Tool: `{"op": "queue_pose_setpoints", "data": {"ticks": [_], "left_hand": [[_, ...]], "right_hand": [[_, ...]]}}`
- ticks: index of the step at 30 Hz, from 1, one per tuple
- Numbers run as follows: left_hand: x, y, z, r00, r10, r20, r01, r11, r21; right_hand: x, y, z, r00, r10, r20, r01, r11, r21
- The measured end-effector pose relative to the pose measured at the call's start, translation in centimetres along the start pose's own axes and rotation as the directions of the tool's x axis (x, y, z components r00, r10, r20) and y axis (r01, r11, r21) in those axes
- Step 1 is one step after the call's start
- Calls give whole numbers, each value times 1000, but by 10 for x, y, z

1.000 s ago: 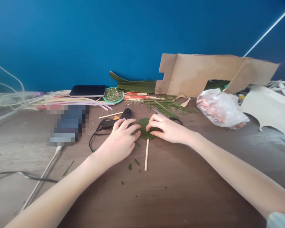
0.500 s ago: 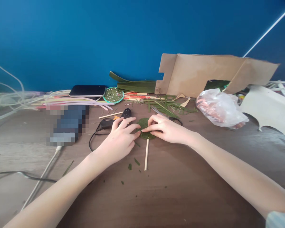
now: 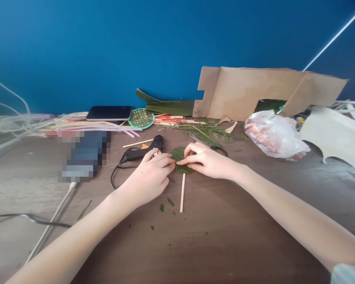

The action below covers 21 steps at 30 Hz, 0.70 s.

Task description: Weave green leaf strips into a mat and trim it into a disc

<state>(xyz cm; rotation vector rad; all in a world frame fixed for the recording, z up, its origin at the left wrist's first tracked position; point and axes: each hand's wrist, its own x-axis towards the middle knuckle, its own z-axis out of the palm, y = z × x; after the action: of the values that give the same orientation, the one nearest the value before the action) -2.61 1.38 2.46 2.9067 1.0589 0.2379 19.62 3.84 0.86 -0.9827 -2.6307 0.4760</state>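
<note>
A round, dark green disc (image 3: pixel 178 154), seemingly covered with leaf pieces, lies on the table with a pale wooden stick (image 3: pixel 182 193) running from its near edge. My left hand (image 3: pixel 154 173) is at the disc's left edge, its fingers drawn together and the tips on it. From the right, my right hand (image 3: pixel 205 159) pinches with thumb and forefinger over the disc, close to the left fingertips. Anything small between the fingers is hidden. Just beyond my left hand lies a black glue gun (image 3: pixel 139 153). Scissors (image 3: pixel 219 150) lie partly behind my right hand.
Behind are cut green leaf strips (image 3: pixel 207 134), a round turquoise-rimmed piece (image 3: pixel 141 118) and a phone (image 3: pixel 109 113). A cardboard sheet (image 3: pixel 239 90) leans on the blue wall. To the right sits a plastic bag (image 3: pixel 275 134); cables (image 3: pixel 51 221) cross the left side.
My left hand's fingers have drawn in and closed at the disc's edge, uncovering more of the glue gun. My right hand, the disc and the stick look unmoved.
</note>
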Motion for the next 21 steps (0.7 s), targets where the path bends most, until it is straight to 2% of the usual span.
{"op": "queue_pose_setpoints", "data": {"ticks": [8,21], "left_hand": [[-1,-4,0,1000,7,-12,-6,997,77],[0,-5,0,999,36,-19,-34,995,98]], "right_hand": [[1,0,0,1000,4,8,-4,1000,6],[0,1,0,1000,-8,9,8,1000,-13]]}}
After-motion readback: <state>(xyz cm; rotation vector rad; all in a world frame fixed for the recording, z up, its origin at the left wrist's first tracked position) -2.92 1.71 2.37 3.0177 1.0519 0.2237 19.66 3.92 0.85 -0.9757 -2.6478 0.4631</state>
